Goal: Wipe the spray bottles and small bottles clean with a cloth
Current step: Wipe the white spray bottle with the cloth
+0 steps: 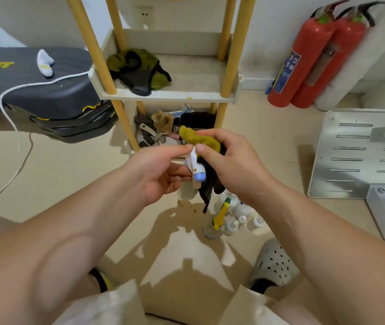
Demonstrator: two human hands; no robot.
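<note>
My left hand pinches a small white bottle with a blue cap near its top end, cap pointing down toward me. My right hand grips an olive-and-black cloth bunched against the bottle's upper part; a dark tail of the cloth hangs below. On the floor beneath stand a spray bottle with a yellow-green trigger and several small white bottles.
A wooden shelf rack stands ahead with a second olive cloth on it and clutter on its lower level. Two red fire extinguishers lean at the right wall. A metal plate lies right, a black padded bench left.
</note>
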